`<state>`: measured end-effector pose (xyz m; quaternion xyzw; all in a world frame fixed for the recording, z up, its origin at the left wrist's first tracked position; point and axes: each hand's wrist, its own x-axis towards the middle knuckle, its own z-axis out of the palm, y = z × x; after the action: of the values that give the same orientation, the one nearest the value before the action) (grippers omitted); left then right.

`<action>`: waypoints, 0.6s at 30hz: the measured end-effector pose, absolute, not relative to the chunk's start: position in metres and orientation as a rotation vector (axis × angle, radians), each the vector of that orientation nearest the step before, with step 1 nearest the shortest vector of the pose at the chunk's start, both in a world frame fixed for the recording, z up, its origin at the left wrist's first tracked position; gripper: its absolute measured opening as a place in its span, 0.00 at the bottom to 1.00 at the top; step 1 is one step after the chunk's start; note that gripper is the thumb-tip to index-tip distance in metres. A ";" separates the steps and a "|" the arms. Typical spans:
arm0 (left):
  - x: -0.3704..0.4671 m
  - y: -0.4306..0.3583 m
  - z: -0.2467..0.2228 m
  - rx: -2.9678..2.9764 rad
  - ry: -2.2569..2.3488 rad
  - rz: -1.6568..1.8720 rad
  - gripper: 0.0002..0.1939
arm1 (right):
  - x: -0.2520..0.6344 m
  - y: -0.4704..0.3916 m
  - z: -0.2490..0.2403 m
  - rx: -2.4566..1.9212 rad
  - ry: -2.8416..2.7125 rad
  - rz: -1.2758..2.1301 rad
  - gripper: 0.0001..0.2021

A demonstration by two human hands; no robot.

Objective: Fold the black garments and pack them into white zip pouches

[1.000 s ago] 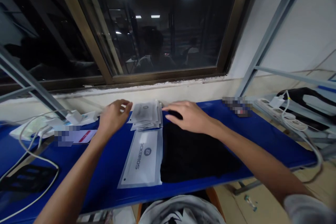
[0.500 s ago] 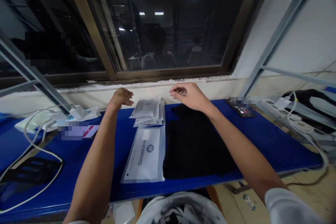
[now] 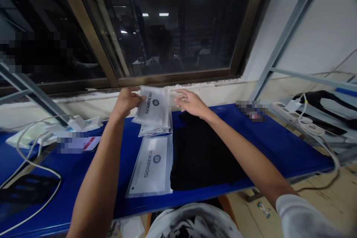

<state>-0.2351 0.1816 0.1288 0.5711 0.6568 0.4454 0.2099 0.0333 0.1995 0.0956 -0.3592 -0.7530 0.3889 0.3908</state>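
Note:
My left hand [image 3: 129, 101] pinches the left edge of a white printed bag [image 3: 156, 109], which is lifted and tilted up above a pile of similar bags [image 3: 150, 131]. Just right of the lifted bag, my right hand [image 3: 189, 102] has its fingers apart and holds nothing. Nearer to me, another printed bag [image 3: 152, 167] lies flat on the blue table [image 3: 279, 145]. Beside it on the right is a folded black cloth [image 3: 200, 160], partly under my right forearm.
Power strips with white chargers and cables stand at the left [image 3: 90, 123] and right [image 3: 287, 115]. A phone [image 3: 90, 144] lies left of my left forearm, and another dark device [image 3: 255, 114] at the back right. Metal posts rise on both sides.
My left hand has moved right and taken hold of the top bag, raising it from the pile. My right hand has opened its fingers and shifted slightly left in view.

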 end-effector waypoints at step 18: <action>-0.147 0.140 0.149 2.192 1.330 1.422 0.09 | 0.030 0.160 0.118 -0.768 -1.956 0.350 0.14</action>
<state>-0.1471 0.1395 0.1489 0.7435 0.4511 0.4825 0.1046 0.0295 0.1596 0.1183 -0.3154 -0.8032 0.1439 0.4844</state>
